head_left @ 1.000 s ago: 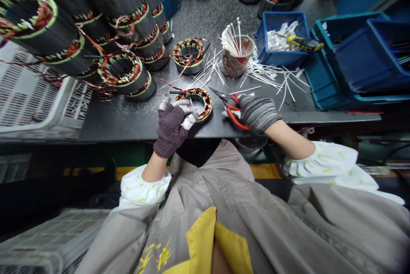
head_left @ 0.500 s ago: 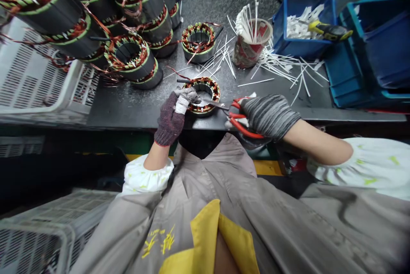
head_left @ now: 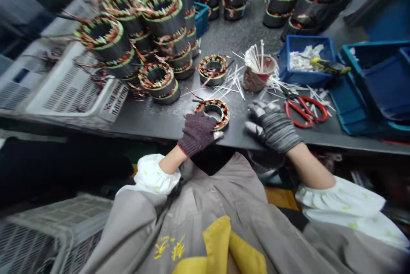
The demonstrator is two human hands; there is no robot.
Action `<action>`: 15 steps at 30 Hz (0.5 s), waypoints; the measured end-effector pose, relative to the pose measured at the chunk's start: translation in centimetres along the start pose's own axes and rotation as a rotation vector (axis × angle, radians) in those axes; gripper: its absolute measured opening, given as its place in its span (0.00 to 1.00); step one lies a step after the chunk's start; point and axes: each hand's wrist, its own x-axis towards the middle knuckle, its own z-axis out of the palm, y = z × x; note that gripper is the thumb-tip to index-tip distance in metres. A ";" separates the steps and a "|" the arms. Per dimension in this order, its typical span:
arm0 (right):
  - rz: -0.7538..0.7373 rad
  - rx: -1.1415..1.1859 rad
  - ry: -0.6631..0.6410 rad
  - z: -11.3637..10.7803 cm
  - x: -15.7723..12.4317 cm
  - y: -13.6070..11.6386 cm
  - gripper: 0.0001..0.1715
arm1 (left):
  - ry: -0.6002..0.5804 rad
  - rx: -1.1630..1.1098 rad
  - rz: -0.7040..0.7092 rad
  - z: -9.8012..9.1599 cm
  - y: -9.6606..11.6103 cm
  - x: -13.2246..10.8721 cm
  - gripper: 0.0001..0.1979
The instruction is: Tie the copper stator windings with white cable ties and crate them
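My left hand grips a wound copper stator firmly by its rim near the bench edge, steadying it, while my right hand rests open and empty — just beside the red-handled snips.

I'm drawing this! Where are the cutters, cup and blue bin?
Cutters [head_left: 296,124], head view, on the red handle.
Cup [head_left: 254,80], head view, on its side wall.
Bin [head_left: 304,77], head view, on its front wall.
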 end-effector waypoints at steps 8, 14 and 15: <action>-0.142 0.054 0.081 5.9 1.1 -0.2 0.35 | 0.344 -0.586 -0.242 -7.2 -4.8 -4.5 0.25; -0.141 0.064 0.118 5.8 0.8 -0.4 0.35 | 0.530 0.192 -0.243 -12.6 -12.3 1.7 0.24; -0.140 0.067 0.118 5.8 0.9 -0.5 0.35 | 0.484 0.236 -0.280 -12.8 -13.3 2.8 0.24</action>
